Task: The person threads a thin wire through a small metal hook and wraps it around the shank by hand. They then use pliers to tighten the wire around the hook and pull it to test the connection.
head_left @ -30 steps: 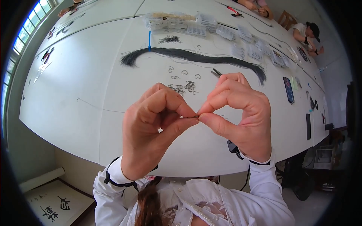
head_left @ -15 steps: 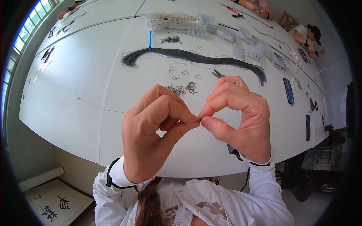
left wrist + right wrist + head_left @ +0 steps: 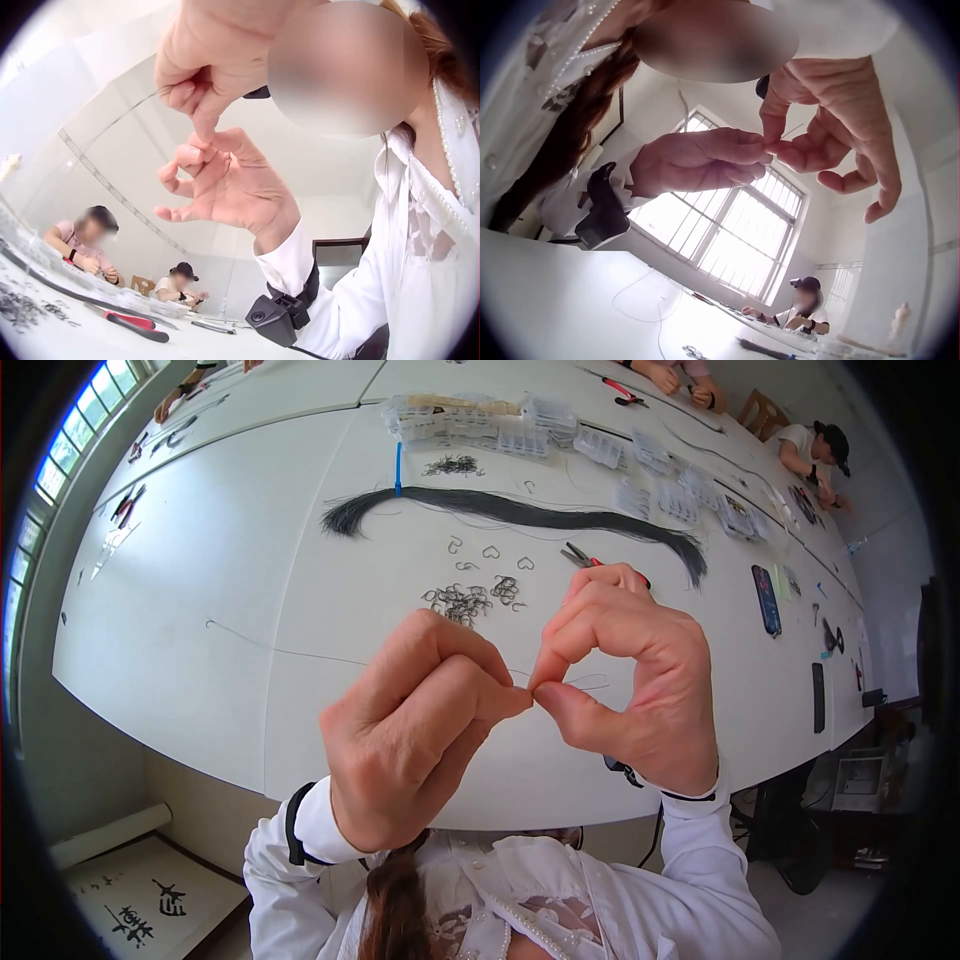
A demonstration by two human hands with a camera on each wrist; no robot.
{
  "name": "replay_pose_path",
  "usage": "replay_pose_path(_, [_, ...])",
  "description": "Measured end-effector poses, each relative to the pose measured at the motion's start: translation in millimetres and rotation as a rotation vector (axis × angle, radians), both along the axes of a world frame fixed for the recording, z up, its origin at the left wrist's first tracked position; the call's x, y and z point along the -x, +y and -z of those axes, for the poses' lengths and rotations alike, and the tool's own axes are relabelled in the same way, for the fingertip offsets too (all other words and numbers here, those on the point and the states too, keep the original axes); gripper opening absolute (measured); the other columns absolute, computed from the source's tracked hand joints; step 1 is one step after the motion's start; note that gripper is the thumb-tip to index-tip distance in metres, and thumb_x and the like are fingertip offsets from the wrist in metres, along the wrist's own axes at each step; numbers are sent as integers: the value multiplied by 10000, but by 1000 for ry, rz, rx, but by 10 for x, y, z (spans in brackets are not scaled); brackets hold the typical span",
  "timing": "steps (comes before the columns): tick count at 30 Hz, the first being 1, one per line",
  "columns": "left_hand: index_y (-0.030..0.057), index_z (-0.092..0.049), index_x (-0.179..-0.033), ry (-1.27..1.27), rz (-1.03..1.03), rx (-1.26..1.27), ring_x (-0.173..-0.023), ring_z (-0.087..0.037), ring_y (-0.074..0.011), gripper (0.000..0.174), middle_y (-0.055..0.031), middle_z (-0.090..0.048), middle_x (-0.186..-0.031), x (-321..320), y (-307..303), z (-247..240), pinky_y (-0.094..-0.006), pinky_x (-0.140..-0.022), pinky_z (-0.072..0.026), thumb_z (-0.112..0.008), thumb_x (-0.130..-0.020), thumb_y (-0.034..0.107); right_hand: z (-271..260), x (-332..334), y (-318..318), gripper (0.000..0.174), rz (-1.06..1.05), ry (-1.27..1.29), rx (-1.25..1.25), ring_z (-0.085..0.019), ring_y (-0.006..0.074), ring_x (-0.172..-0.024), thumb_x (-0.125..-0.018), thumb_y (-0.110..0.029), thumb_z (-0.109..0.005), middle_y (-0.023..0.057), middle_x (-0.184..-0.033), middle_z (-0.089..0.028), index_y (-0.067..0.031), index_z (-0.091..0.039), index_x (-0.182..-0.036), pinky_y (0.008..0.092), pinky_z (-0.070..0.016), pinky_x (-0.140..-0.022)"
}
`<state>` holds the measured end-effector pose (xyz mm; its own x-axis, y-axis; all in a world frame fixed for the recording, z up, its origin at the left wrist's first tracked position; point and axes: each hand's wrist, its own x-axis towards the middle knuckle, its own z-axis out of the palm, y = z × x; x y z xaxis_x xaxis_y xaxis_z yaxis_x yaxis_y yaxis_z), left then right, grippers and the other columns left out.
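My left hand (image 3: 420,730) and right hand (image 3: 640,670) meet fingertip to fingertip over the table, both pinching a thin line (image 3: 310,656). From the left fingers it trails left to a small curled end, and a fine loop (image 3: 590,682) shows behind the right hand. Whatever sits between the fingertips is hidden. In the left wrist view, the thin line (image 3: 124,114) leaves the left fist; the right hand's other fingers are spread. Beyond the hands lie a pile of fish hooks (image 3: 457,602), a smaller pile (image 3: 506,590) and a few single hooks (image 3: 491,552).
A long bundle of black strands (image 3: 520,512) with a blue tie (image 3: 398,470) lies across the table. Red-handled pliers (image 3: 580,555) lie partly behind the right hand. Clear plastic boxes (image 3: 470,425) stand at the back, a phone (image 3: 766,600) to the right. Other people sit farther off.
My left hand has rolled over, its fingers folding in and its back turning up, and dropped slightly. More of the hook pile and the line now shows. The right hand keeps its pinch almost unmoved.
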<state>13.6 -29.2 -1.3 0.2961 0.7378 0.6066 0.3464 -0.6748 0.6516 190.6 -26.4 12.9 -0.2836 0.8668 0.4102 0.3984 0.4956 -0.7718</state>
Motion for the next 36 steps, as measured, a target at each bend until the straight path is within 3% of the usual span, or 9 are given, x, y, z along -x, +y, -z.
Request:
replay_pose_path(8, [41,-606,-675,37,4,-3,-601,-528,-118,172,-36,-545,-735,14,17,-7,-235,-495,-415,-746,-614,-38,-5,-5,6,123,0,2,8,-459,159,-700,-568,-3,-649,-18,-653,-569,-84,-592,-642,339,-315,-844])
replay_pose_path(13, [17,-571,-698,-168,58,354,-648,-500,-78,214,-35,-524,-792,29,28,-16,-215,-529,-405,-742,-636,-94,-28,-29,19,101,-28,22,49,-451,148,-690,-595,-14,-654,-11,-653,-571,-82,-596,-642,320,-309,-832])
replay_pose_path(17, [10,-564,-712,-173,104,383,-671,-497,-78,218,-39,-518,-805,44,68,59,-206,-548,-400,-742,-645,-97,-5,0,10,98,-1,31,47,-442,145,-680,-598,-18,-645,-10,-657,-565,-80,-584,-642,313,-312,-823])
replay_pose_path(19, [25,-592,-747,-222,154,399,-538,-401,-69,155,-13,-511,-744,38,91,101,-218,-501,-342,-719,-698,-50,7,-1,20,105,-3,17,33,-438,145,-680,-595,-14,-641,-11,-657,-561,-80,-575,-642,314,-314,-822])
replay_pose_path(24, [22,-585,-762,-319,178,552,-543,-382,-61,165,2,-496,-741,40,65,114,-209,-511,-329,-721,-700,-49,25,11,24,117,15,7,52,-428,144,-689,-589,-5,-626,-14,-655,-551,-80,-553,-642,319,-319,-830])
replay_pose_path(25, [21,-582,-766,-351,174,574,-544,-376,-60,173,6,-492,-742,36,57,123,-208,-514,-326,-724,-697,-49,11,7,25,111,17,-25,54,-452,159,-726,-603,-8,-644,-10,-649,-566,-79,-576,-654,310,-351,-800])
replay_pose_path(26, [21,-582,-766,-352,173,574,-544,-376,-60,173,6,-492,-742,32,51,128,-208,-514,-326,-724,-697,-49,3,4,24,105,20,-56,55,-476,173,-764,-616,-11,-661,-6,-642,-581,-79,-599,-666,301,-384,-771])
replay_pose_path(36, [19,-576,-741,-311,96,395,-536,-379,-65,188,1,-522,-748,10,21,186,-223,-491,-327,-733,-675,-60,0,36,-5,103,37,-65,72,-462,175,-799,-607,-11,-664,-8,-637,-587,-77,-605,-662,303,-401,-756])
